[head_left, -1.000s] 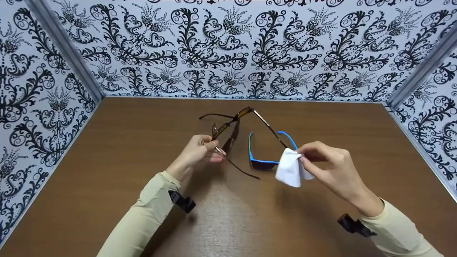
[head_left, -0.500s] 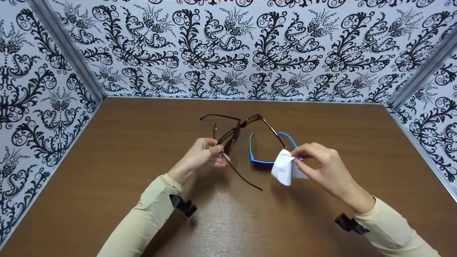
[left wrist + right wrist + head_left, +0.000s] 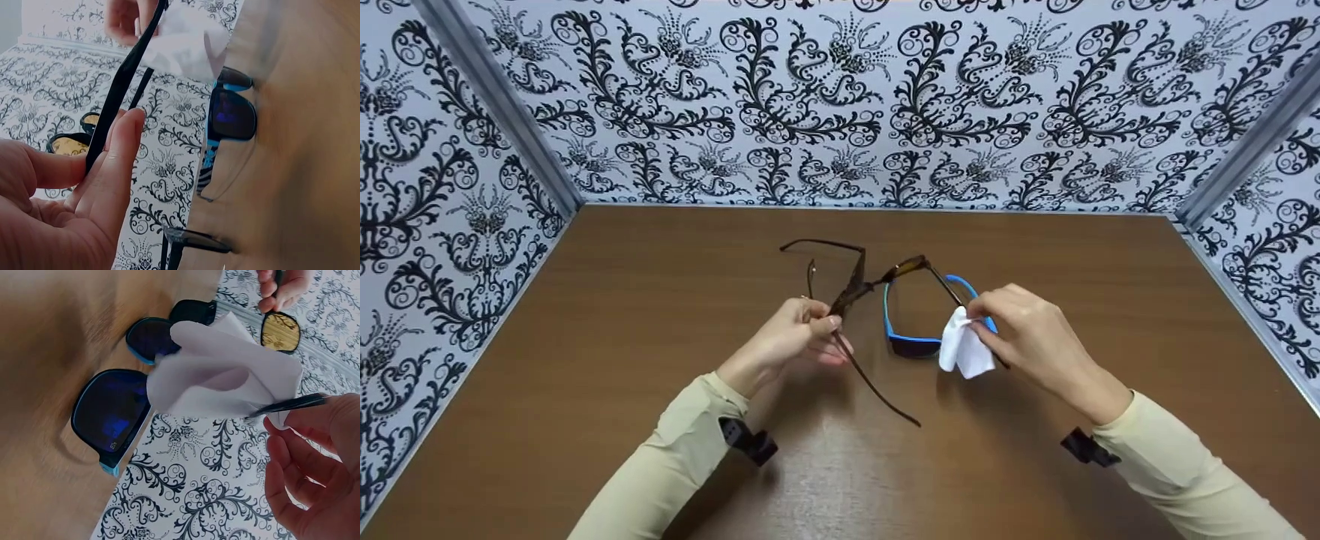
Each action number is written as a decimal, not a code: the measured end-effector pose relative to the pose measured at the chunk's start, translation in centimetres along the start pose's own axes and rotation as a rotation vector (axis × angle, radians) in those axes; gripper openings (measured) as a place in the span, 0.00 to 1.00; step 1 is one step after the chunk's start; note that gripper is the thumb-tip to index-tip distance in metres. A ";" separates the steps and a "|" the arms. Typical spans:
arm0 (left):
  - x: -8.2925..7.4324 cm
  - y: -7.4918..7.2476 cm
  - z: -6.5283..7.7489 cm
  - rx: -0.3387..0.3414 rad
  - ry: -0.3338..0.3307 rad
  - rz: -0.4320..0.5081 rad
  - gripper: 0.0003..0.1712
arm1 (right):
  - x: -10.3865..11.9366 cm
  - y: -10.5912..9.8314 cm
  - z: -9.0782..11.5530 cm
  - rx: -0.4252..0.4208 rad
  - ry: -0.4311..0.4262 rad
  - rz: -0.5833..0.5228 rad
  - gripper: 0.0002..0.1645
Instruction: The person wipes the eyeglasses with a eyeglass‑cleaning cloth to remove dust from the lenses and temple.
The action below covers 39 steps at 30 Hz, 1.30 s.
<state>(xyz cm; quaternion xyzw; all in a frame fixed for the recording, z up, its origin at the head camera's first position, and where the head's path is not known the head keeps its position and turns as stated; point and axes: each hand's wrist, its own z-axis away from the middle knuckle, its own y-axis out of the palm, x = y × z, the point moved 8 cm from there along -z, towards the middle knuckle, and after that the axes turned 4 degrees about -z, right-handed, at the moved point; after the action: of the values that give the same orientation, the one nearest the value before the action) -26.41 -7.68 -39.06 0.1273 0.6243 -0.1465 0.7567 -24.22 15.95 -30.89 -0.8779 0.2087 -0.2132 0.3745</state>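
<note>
My left hand [image 3: 787,337] pinches brown-framed glasses [image 3: 907,264] near one hinge, thumb against fingers, holding them above the table. Their yellowish lens [image 3: 281,331] shows in the right wrist view. One temple hangs toward me; the other reaches to my right hand [image 3: 1027,330]. There, thumb and fingers pinch a white cloth [image 3: 966,349] around that temple, and a dark temple tip [image 3: 292,405] sticks out past it. The cloth [image 3: 219,377] droops in folds. Behind it, blue-framed sunglasses [image 3: 913,346] lie on the table, partly covered in the head view.
Another dark pair of glasses [image 3: 825,241] lies behind my left hand, mostly hidden in the head view; its dark frame [image 3: 197,239] shows in the left wrist view. Patterned panels [image 3: 840,105] wall the brown table [image 3: 622,300] at the back and sides.
The brown glasses have turned and shifted right and toward me, the left hand moving slightly with them. My right hand has slid the cloth along the temple, so its tip now shows beyond the fingers.
</note>
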 end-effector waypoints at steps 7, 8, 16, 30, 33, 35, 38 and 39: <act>-0.4 1.2 0.1 0.063 0.027 -0.009 0.08 | -0.1 0.3 -1.3 -0.023 -0.061 0.040 0.15; -0.4 1.3 0.1 0.069 0.025 -0.008 0.09 | -0.1 0.4 -1.5 -0.029 -0.068 0.035 0.14; -0.3 2.4 0.2 0.107 0.018 -0.037 0.08 | -0.3 0.4 -1.9 -0.078 -0.064 0.035 0.13; -0.6 1.1 0.0 0.078 0.027 -0.020 0.07 | 0.6 0.5 -0.2 -0.021 -0.123 -0.016 0.09; -0.7 0.6 -0.1 0.059 0.024 0.001 0.06 | 1.0 0.3 0.1 -0.002 -0.162 -0.021 0.11; -0.8 0.2 -0.1 0.044 0.021 0.019 0.06 | 1.2 0.1 0.3 0.009 -0.182 -0.021 0.15; -0.9 -0.4 -0.1 0.019 0.016 0.046 0.06 | 1.4 -0.2 0.6 0.018 -0.203 -0.022 0.20; -1.0 -0.6 -0.1 0.010 0.016 0.056 0.06 | 1.4 -0.3 0.7 0.019 -0.209 -0.024 0.21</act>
<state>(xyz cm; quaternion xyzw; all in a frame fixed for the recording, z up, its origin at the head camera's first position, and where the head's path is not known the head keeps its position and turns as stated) -26.92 -8.13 -38.14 0.1496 0.6256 -0.1274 0.7550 -22.61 15.84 -30.82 -0.8943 0.1561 -0.1270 0.3997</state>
